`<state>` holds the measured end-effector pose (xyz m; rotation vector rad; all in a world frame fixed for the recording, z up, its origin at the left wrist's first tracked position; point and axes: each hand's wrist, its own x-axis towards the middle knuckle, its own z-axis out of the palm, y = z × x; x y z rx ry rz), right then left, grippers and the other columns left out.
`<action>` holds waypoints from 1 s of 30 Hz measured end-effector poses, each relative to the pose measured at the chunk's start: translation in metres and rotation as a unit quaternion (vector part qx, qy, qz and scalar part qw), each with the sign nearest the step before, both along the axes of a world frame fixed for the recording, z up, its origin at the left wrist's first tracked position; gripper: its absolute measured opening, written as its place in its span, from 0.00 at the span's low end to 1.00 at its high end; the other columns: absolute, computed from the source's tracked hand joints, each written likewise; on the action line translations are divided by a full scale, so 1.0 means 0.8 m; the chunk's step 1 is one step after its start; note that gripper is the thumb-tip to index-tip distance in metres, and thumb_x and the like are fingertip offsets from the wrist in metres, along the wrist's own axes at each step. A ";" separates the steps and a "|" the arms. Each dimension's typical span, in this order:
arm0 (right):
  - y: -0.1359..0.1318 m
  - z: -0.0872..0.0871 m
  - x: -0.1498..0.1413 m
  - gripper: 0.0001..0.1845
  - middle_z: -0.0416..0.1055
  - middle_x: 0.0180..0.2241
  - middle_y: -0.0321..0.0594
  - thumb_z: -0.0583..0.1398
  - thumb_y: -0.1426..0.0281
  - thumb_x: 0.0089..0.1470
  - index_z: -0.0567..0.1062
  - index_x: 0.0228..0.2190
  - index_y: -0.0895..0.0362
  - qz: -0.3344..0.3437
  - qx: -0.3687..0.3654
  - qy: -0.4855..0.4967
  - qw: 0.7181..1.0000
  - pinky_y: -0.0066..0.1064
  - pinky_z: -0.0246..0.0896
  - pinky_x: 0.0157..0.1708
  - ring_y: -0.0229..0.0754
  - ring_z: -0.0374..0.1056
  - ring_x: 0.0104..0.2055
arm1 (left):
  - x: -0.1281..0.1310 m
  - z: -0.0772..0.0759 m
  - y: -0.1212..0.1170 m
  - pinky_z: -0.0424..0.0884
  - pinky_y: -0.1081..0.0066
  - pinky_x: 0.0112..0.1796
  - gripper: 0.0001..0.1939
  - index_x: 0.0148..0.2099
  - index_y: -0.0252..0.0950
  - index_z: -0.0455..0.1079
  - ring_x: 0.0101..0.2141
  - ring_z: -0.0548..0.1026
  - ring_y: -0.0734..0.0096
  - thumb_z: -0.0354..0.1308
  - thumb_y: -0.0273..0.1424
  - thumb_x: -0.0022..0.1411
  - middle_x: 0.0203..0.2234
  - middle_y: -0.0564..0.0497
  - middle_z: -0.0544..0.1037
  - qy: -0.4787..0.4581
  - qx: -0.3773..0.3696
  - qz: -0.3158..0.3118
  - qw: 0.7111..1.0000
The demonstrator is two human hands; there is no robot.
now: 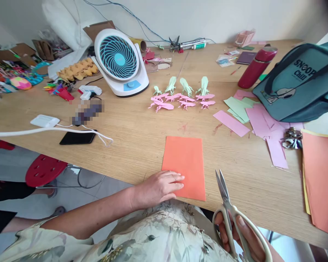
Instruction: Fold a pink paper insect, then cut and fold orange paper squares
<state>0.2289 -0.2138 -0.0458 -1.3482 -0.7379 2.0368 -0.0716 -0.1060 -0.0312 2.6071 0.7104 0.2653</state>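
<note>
One orange sheet lies on the counter and one pair of scissors sits at its near edge. Four green folded paper figures stand in a row — the pink folded figures before them look like six, though they overlap. One fan, one red bottle, one bag, one black phone.

Your left hand lies flat, fingers together, pressing the near left corner of the orange sheet, while your right hand, just right of it, grips scissors.
</note>
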 end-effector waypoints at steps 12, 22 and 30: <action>-0.008 0.002 -0.003 0.30 0.70 0.26 0.41 0.53 0.43 0.57 0.74 0.39 0.57 0.000 0.033 0.004 0.999 0.35 0.61 0.30 0.42 0.66 0.26 | -0.015 -0.003 -0.010 0.67 0.59 0.59 0.19 0.57 0.30 0.69 0.60 0.68 0.56 0.59 0.30 0.65 0.56 0.37 0.74 -0.014 -0.004 -0.031 0.999; 0.002 0.006 0.001 0.31 0.70 0.26 0.41 0.50 0.44 0.60 0.74 0.40 0.58 0.053 0.066 0.025 0.996 0.33 0.59 0.28 0.41 0.66 0.26 | -0.013 0.017 0.019 0.68 0.63 0.54 0.20 0.52 0.36 0.73 0.55 0.71 0.58 0.68 0.33 0.57 0.52 0.40 0.73 -0.015 -0.160 -0.025 0.987; -0.001 0.007 0.001 0.26 0.70 0.26 0.40 0.49 0.48 0.62 0.73 0.39 0.56 0.048 0.075 0.035 0.995 0.32 0.60 0.29 0.41 0.67 0.26 | -0.007 0.027 0.027 0.71 0.68 0.50 0.06 0.39 0.35 0.76 0.49 0.74 0.64 0.56 0.27 0.66 0.48 0.43 0.77 -0.027 -0.121 -0.049 0.991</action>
